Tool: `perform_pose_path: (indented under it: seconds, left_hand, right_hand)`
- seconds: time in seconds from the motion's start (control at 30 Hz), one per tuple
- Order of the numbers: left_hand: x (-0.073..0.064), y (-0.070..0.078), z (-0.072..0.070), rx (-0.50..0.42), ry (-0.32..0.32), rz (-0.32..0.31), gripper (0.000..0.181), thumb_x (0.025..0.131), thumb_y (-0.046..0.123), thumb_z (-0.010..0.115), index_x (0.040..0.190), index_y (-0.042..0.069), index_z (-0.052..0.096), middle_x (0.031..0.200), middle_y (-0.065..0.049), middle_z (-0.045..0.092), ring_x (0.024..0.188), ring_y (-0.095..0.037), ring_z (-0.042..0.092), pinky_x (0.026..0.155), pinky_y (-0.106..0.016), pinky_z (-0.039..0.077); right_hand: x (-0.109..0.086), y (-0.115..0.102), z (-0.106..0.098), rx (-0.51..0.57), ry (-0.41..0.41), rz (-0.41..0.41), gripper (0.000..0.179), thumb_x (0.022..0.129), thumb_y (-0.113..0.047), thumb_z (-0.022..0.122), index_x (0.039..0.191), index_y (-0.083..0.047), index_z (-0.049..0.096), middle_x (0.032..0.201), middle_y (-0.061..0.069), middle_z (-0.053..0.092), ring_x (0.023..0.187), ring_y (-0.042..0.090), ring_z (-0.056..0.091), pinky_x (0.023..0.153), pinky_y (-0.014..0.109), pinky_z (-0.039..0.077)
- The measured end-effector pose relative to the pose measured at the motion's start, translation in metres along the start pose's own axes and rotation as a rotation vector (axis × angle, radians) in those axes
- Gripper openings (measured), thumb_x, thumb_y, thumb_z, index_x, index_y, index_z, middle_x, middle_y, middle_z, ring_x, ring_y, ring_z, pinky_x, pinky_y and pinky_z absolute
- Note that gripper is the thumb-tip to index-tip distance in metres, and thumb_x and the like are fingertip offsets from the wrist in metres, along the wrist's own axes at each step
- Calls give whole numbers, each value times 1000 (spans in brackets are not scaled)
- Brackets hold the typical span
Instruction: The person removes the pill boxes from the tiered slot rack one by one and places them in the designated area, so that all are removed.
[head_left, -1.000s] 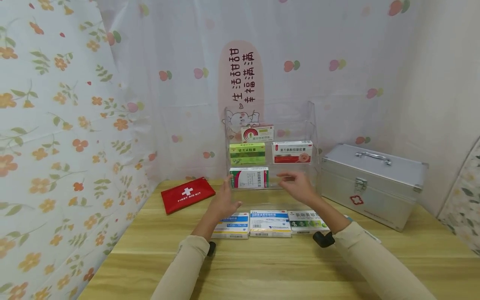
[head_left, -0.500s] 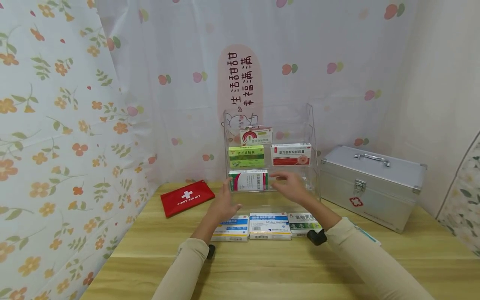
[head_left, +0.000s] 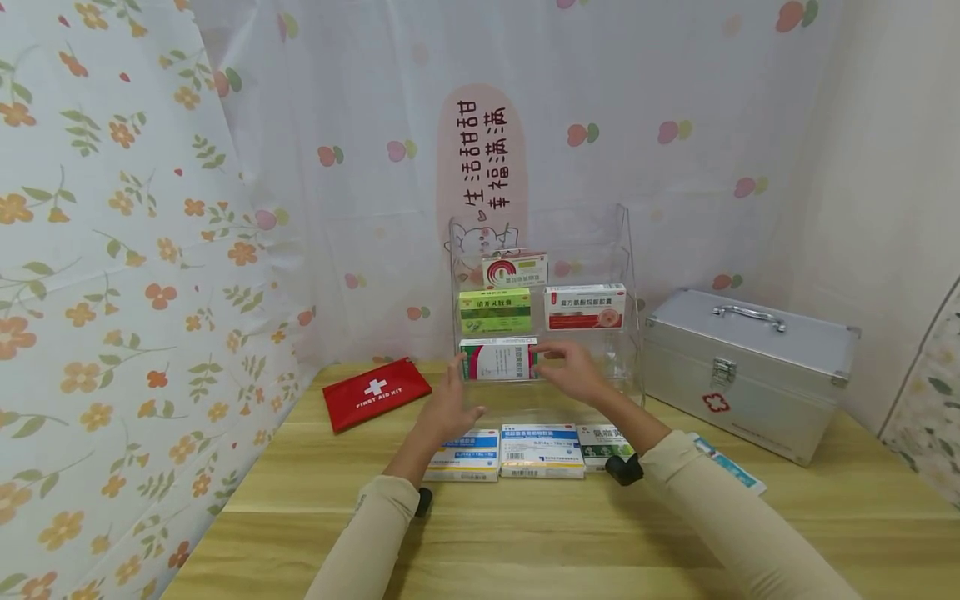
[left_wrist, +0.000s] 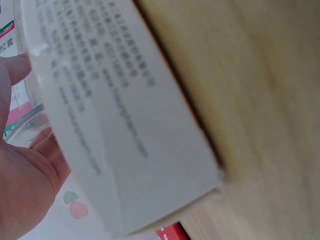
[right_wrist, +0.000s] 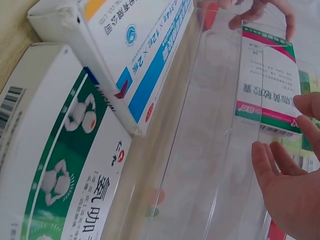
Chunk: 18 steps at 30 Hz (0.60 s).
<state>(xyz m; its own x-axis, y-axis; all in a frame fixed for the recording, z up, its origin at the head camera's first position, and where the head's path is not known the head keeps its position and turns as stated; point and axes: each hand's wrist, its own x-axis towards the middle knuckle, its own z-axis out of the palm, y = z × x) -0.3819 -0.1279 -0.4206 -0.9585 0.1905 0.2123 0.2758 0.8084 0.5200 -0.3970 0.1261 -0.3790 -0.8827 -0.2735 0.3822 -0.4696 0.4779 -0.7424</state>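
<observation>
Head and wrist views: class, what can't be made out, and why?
Head: fine print on the green-pink box, too small.
Head: right end of the green-white box, behind the right arm.
Left wrist: much print on the near white box, blurred.
Right wrist: part of the right hand, cut off by the right edge.

Brought the right hand [head_left: 574, 370] leftward, from a plain gap beside the pink-and-green medicine box [head_left: 498, 361] up to its right end; too close to tell if touching. Drew the right sleeve [head_left: 738, 525] and black wrist device [head_left: 624, 470] the same way, baring more of the blue packet [head_left: 730, 466] and hiding more of the green-and-white carton [head_left: 597, 447], both front-right of that box.
</observation>
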Motion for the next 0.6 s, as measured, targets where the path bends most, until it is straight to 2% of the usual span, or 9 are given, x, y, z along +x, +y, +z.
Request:
perform_pose_path:
  seconds: [0.6]
  left_hand:
    - [1, -1, 0, 19, 11, 25, 104, 87, 29, 77, 155, 27, 0, 153, -20, 34, 128, -42, 50, 99, -55, 48]
  right_hand:
    - [8, -1, 8, -1, -14, -67, 28, 88, -4, 71, 115, -3, 70, 123, 17, 64, 115, 41, 60, 93, 54, 52]
